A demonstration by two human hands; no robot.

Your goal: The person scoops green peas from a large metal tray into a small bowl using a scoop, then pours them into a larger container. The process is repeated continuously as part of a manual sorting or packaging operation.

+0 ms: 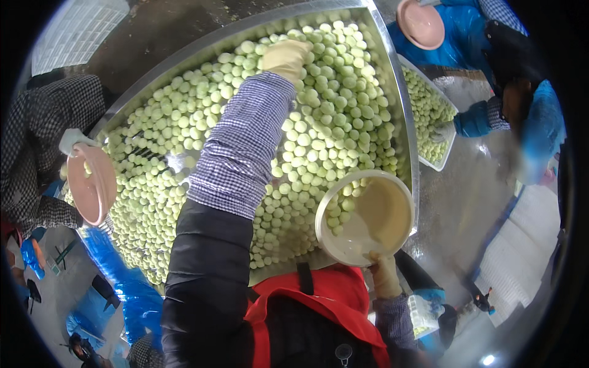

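Observation:
A large metal-sided sorting table (399, 92) full of small, round, pale green fruits (340, 99) lies before me. My left hand (286, 57), in a cream rubber glove, reaches across to the far side and touches the fruits there. Its fingertips are hidden among them, so I cannot tell whether it grips any. My right hand (384, 274), gloved alike, holds the near rim of a cream plastic basin (382, 216). The basin is tilted over the table's near right corner, with several fruits along its left inner side.
Across on the left, another person's gloved hand (76, 140) holds a pink basin (92, 184) at the table's edge. A white crate (441, 163) of fruits stands right of the table, with a co-worker's hand (442, 132) in it. Another pink basin (421, 25) is at upper right. Stacked white crates (78, 34) stand upper left.

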